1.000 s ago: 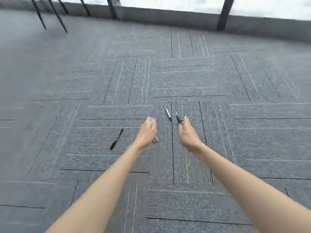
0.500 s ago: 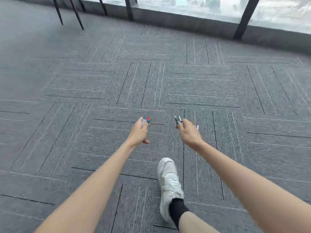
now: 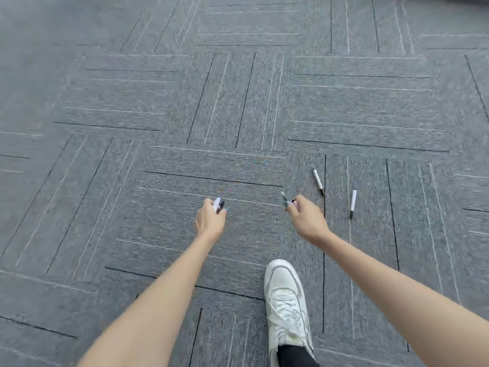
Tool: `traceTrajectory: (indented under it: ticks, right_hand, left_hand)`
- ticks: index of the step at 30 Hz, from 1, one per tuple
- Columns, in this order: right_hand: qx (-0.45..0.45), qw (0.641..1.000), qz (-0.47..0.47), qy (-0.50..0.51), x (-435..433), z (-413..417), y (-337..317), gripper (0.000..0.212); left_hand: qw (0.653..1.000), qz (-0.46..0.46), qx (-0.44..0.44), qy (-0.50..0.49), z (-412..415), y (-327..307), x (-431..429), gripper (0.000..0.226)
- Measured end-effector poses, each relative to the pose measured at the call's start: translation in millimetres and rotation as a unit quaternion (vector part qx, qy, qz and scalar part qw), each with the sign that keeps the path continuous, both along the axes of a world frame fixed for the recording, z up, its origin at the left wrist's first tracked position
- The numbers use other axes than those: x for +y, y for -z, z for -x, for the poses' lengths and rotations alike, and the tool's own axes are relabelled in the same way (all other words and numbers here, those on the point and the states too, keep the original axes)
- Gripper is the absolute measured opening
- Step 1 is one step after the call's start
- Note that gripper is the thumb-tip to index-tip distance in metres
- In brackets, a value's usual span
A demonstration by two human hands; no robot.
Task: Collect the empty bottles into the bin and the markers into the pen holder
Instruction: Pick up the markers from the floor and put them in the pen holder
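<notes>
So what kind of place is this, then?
Probably an office or a similar indoor space. Underfoot are grey carpet tiles laid in alternating directions, and markers lie loose on them. No furniture or walls show, so I can't be surer.

A white marker (image 3: 318, 181) lies flat at the right, with a second marker (image 3: 353, 203) just beside it. The left hand (image 3: 210, 221) and the right hand (image 3: 308, 221) grip other markers (image 3: 217, 203).

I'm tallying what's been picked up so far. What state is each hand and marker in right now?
Left hand: gripping markers.
Left-hand markers: held, ends poking out of the fist.
Right hand: gripping markers.
Right-hand markers: held, ends poking out.
Inner floor marker: lying loose on the carpet, untouched.
Outer floor marker: lying loose on the carpet, untouched.
</notes>
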State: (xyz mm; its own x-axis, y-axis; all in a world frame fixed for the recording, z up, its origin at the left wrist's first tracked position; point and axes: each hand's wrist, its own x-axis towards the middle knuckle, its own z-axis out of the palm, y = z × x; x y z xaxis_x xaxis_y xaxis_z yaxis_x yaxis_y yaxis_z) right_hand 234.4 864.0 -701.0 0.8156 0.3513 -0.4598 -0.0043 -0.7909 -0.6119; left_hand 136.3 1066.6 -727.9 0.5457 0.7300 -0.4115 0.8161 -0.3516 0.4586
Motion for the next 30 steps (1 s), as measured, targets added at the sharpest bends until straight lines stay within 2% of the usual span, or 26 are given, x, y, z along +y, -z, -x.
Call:
traceTrajectory:
  ticks: [6,11,14,17,24,30]
  right_hand:
    - [0.021,1.0,-0.015,0.01,20,-10,56,0.026]
    - [0.03,0.999,-0.023,-0.001,30,-14,85,0.026]
    - [0.002,1.0,-0.006,0.001,29,-18,94,0.026]
    - [-0.044,0.998,0.036,0.013,25,-30,94,0.025]
    - [-0.116,0.987,0.105,0.043,13,-73,93,0.013]
    - [-0.154,0.965,0.182,0.105,0,-115,105,0.031]
  left_hand:
    - [0.998,-0.025,0.064,-0.003,0,45,25,0.028]
    - [0.996,-0.041,0.083,0.0,-5,74,32,0.028]
    - [0.996,-0.06,0.065,0.006,-12,86,35,0.02]
    - [0.996,-0.066,0.043,0.034,-27,93,34,0.022]
    - [0.995,0.021,-0.046,0.084,-90,83,-2,0.019]
    - [0.982,0.087,-0.113,0.124,-135,70,-36,0.018]
